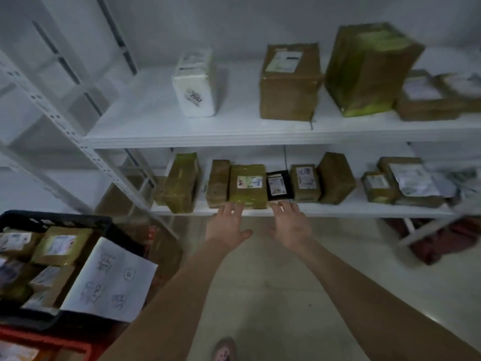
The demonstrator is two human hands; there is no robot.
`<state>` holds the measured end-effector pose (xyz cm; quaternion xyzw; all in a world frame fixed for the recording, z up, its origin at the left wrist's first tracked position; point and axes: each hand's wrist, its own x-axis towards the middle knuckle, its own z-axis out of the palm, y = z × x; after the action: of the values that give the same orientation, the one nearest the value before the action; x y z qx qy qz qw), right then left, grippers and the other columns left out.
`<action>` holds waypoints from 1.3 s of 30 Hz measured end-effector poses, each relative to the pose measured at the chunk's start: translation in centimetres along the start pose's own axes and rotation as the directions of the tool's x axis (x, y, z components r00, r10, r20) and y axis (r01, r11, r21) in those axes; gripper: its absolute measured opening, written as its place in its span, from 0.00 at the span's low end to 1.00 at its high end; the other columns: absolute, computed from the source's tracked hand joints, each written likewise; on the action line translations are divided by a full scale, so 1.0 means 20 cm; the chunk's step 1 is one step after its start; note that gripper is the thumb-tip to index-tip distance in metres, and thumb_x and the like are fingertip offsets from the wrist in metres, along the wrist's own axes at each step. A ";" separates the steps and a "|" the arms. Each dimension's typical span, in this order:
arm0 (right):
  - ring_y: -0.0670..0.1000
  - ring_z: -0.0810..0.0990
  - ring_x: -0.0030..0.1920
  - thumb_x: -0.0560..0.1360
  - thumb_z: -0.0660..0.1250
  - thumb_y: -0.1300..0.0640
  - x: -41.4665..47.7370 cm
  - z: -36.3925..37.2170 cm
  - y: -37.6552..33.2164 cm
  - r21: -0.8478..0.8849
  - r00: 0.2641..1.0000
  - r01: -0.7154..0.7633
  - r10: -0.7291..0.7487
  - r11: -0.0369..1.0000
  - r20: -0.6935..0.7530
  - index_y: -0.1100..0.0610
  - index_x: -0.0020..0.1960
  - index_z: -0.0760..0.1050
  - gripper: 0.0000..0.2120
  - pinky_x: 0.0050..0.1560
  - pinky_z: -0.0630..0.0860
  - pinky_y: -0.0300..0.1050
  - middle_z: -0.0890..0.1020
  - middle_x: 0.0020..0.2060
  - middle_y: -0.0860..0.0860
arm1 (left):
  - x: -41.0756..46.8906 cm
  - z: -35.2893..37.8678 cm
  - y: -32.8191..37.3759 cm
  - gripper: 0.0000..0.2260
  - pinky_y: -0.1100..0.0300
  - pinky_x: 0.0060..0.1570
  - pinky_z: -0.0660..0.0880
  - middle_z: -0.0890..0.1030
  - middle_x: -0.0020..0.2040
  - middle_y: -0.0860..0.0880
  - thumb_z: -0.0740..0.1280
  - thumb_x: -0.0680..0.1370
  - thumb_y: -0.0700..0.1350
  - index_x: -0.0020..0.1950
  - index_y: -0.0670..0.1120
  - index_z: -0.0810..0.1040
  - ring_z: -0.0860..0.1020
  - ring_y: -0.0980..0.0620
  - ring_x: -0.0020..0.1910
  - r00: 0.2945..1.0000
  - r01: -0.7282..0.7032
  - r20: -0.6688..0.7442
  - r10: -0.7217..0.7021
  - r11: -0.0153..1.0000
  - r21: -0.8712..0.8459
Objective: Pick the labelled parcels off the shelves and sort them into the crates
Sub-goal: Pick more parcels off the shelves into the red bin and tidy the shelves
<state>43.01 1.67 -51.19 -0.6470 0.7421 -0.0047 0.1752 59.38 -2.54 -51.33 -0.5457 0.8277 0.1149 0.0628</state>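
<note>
Both my arms reach toward the lower white shelf (pixel 338 210). My left hand (pixel 227 225) is open, its fingertips at the front bottom edge of a tape-wrapped brown parcel with a label (pixel 247 186). My right hand (pixel 291 225) is open too, fingertips just below a small black labelled parcel (pixel 279 185). Neither hand holds anything. More brown parcels stand to either side on this shelf. A black crate (pixel 52 221) at the lower left holds several labelled parcels and a white sheet with drawings (pixel 109 280).
The upper shelf (pixel 208 138) carries a white parcel (pixel 194 83), a brown box (pixel 289 84), a large taped box (pixel 369 69) and flat parcels at the right. A red crate (pixel 46 342) sits below the black one. A white upright post (pixel 86 149) slants at the left.
</note>
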 end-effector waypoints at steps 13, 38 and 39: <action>0.55 0.60 0.71 0.76 0.64 0.46 0.06 -0.09 0.88 0.136 0.941 -0.320 0.331 0.938 -0.066 0.52 0.73 0.60 0.29 0.66 0.67 0.51 0.64 0.71 0.52 | 0.59 0.11 0.83 0.34 0.49 0.64 0.70 0.57 0.76 0.48 0.64 0.76 0.60 0.77 0.50 0.55 0.60 0.47 0.74 0.958 -0.278 0.087 0.274 0.960 0.039; 0.57 0.64 0.71 0.77 0.64 0.45 0.81 0.24 2.28 0.464 0.942 -0.335 0.307 0.820 0.137 0.53 0.75 0.59 0.30 0.69 0.66 0.53 0.65 0.72 0.54 | 1.49 0.85 1.86 0.27 0.46 0.58 0.72 0.62 0.71 0.42 0.61 0.80 0.52 0.75 0.43 0.57 0.68 0.41 0.68 0.972 0.233 0.055 -0.229 0.899 -0.370; 0.57 0.65 0.71 0.77 0.64 0.46 0.89 0.26 2.27 0.517 0.941 -0.336 0.303 0.787 0.149 0.54 0.75 0.60 0.30 0.69 0.66 0.53 0.66 0.72 0.55 | 1.54 0.86 1.83 0.27 0.45 0.59 0.72 0.63 0.71 0.41 0.62 0.79 0.50 0.75 0.43 0.57 0.68 0.40 0.67 0.963 0.257 0.042 -0.266 0.866 -0.428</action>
<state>-0.94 -6.85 -71.20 -0.4371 0.8041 -0.1632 0.3683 13.13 -11.66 -70.51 -0.6540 0.7010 0.2797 -0.0517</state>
